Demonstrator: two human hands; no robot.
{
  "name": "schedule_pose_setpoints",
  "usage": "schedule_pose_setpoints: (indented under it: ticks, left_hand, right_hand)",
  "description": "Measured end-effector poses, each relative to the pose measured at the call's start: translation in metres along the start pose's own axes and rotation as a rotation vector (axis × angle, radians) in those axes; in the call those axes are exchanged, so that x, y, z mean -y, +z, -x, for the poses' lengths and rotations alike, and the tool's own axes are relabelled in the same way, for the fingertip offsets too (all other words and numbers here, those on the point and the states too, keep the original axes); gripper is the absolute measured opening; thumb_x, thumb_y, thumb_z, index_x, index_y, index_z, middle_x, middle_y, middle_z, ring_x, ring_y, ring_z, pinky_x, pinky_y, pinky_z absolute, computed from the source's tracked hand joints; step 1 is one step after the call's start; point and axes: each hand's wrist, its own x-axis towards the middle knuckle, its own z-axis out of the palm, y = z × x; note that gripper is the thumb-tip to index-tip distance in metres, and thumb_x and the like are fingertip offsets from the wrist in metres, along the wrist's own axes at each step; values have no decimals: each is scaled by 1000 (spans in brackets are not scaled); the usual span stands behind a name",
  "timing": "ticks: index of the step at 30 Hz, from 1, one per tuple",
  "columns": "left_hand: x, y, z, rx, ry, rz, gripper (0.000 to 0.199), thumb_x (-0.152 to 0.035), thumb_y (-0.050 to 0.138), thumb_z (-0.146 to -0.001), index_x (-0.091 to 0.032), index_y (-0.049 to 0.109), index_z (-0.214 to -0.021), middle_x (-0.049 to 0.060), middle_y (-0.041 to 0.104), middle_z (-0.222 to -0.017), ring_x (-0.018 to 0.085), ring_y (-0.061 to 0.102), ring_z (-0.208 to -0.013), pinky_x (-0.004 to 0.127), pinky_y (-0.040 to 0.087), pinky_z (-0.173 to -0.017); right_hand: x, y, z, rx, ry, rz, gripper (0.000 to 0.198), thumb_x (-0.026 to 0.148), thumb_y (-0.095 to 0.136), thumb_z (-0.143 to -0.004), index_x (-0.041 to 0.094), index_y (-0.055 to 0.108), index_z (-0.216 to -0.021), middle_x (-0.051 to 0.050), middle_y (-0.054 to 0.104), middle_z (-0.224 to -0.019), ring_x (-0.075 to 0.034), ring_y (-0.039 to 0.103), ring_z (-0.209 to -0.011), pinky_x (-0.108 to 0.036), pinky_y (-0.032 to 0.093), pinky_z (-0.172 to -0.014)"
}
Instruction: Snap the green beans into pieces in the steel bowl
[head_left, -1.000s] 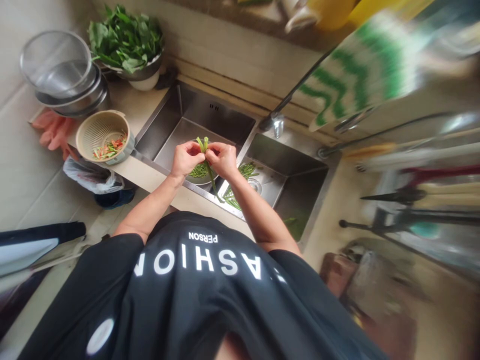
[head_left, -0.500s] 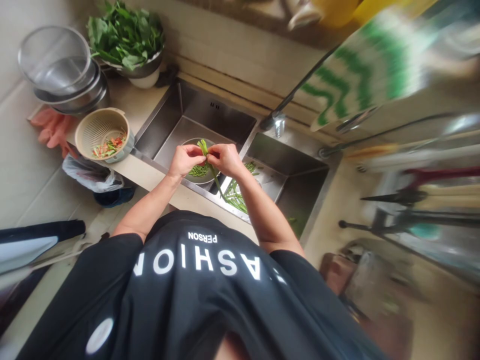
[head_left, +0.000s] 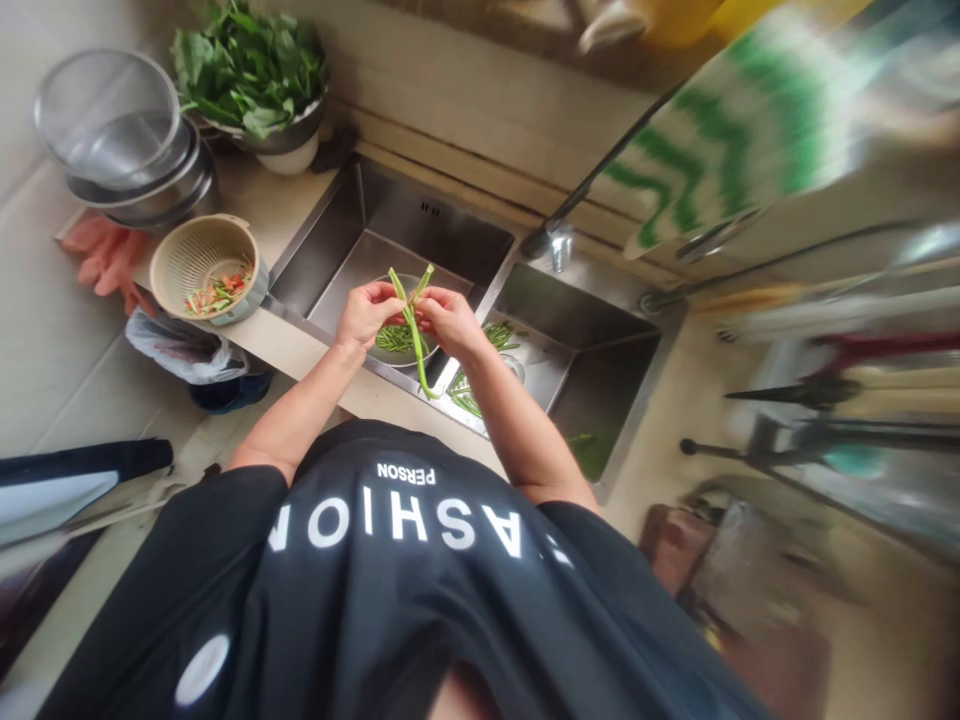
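My left hand (head_left: 367, 318) and my right hand (head_left: 450, 322) meet over the near side of the left sink basin (head_left: 352, 265). Each pinches one part of a green vegetable stem (head_left: 418, 352), whose two upper ends spread apart in a V. A longer piece hangs down between the hands toward the sink's front edge. Under them, a round bowl holds short green stem pieces (head_left: 395, 340), partly hidden by my fingers. Longer green stems (head_left: 465, 396) lie in the right basin (head_left: 547, 355), half covered by my right forearm.
Left of the sink stands a beige strainer basket (head_left: 172, 258) with red and green scraps. Behind it are stacked metal bowls (head_left: 161, 205) and a bowl of leafy greens (head_left: 255, 75). A faucet (head_left: 559, 248) rises at the back; a green-striped cloth (head_left: 697, 150) hangs at right.
The stem's upper ends, together before, now spread into a V. Its long part has swung left to hang between my hands, which are slightly farther apart.
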Motion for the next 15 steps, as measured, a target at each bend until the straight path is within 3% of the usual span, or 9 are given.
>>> schedule_pose_setpoints:
  ticks: [4, 10, 15]
  left_hand:
    - [-1, -3, -2, -11, 91, -62, 23, -19, 75, -52, -13, 63, -70, -2, 65, -63, 10, 60, -54, 23, 55, -54]
    - [0, -3, 4, 80, 106, -154, 26, -21, 78, -55, -12, 66, -76, 1, 68, -70, 11, 62, -60, 24, 55, -57]
    - [5, 4, 4, 26, 243, -212, 16, -13, 71, -55, -12, 65, -69, -1, 64, -64, 9, 58, -57, 20, 50, -54]
  right_hand:
    - [2, -12, 5, 87, -106, 281, 25, 39, 67, -75, 14, 70, -78, 3, 57, -57, -7, 44, -52, -22, 33, -51]
    - [7, -16, 7, -31, -277, 572, 27, 34, 61, -78, 13, 78, -84, -4, 72, -75, -14, 58, -67, -26, 41, -63]
    - [4, -5, 7, -189, -358, 661, 23, 27, 58, -75, 14, 77, -75, -4, 71, -73, -16, 59, -69, -28, 43, -68]
